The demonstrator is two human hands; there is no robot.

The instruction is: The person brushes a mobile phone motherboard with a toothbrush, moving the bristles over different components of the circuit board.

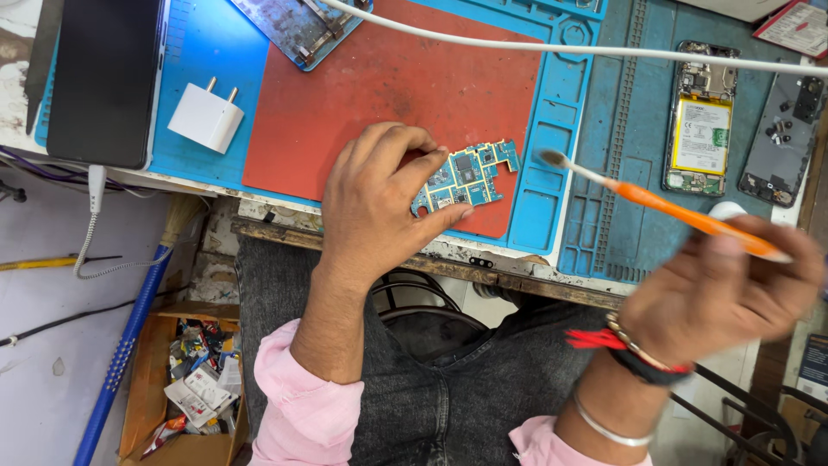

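1. Left hand (379, 203) is planted on the red mat (379, 86), fingers curled down and pinching the left end of a small blue circuit board (468, 177). The thumb sits under the board's near edge and the fingertips cover its left part.
2. The board lies near the right, near corner of the red mat, close to the bench edge, with gold-trimmed edges and grey chips showing on top.
3. Right hand (720, 289) is off to the right, lifted over the near edge of the bench and a bit blurred. It's closed around the handle of an orange brush (664, 205), fingers pressed together on it.
4. The brush's bristle tip points left and hangs just right of the board, not touching it as far as I can tell.
5. Under everything is a blue work mat (552, 121) with little tray compartments moulded into it.
6. Far right there's an opened phone (700, 116) with its yellow battery showing, and next to it a dark back cover (785, 138) with small parts on it.
7. Far left: a white plug adapter (205, 116) lying beside a black phone (103, 78), screen dark.
8. A white cable (552, 47) runs across the far side of the bench.
9. Down on the floor at left, a cardboard box (138, 380) full of scraps, plus a blue-handled broom (129, 336) leaning by it.
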